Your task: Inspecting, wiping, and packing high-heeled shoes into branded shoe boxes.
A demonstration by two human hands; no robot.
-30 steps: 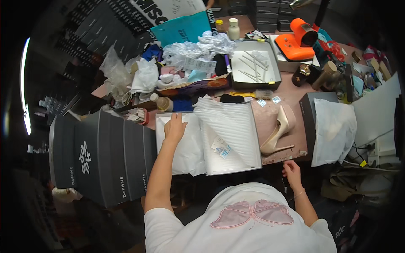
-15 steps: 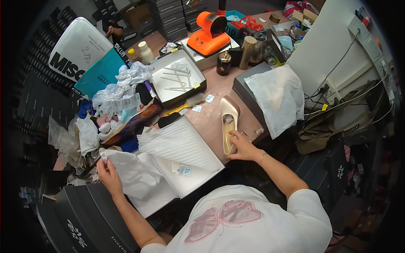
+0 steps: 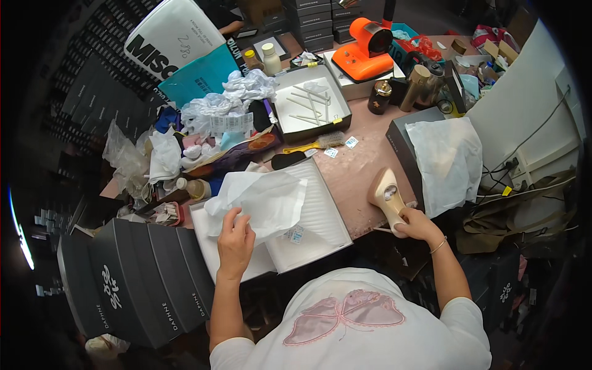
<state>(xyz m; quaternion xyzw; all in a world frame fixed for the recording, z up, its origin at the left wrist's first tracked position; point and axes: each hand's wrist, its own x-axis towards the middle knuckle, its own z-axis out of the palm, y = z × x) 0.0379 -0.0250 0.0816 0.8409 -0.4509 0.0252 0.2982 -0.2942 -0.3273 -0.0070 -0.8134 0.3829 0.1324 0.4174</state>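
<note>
At the table's front edge, my right hand (image 3: 423,226) grips the back end of a pale beige high-heeled shoe (image 3: 387,191). The shoe's toe points away from me, and crumpled paper shows inside it. My left hand (image 3: 235,243) is raised over the open shoe box (image 3: 330,213), its fingers apart and slightly curled. Right behind those fingers, a thin white dust bag (image 3: 256,200) spreads across the box; any touch between them is hard to make out. White ribbed foam lines the box, and small printed packets (image 3: 296,234) lie partly under the bag.
A dark box with a white bag (image 3: 445,163) over it stands right of the shoe. Behind are a box lid holding white sticks (image 3: 308,111), a yellow-handled brush (image 3: 316,143) and an orange machine (image 3: 364,52). Crumpled paper (image 3: 216,108) heaps at left; grey shoe boxes (image 3: 132,277) stand near my left arm.
My left hand has swept right, and the white bag has shifted rightward over the box. The shoe in my right hand has turned, its toe now pointing more to the left. The whole view has shifted.
</note>
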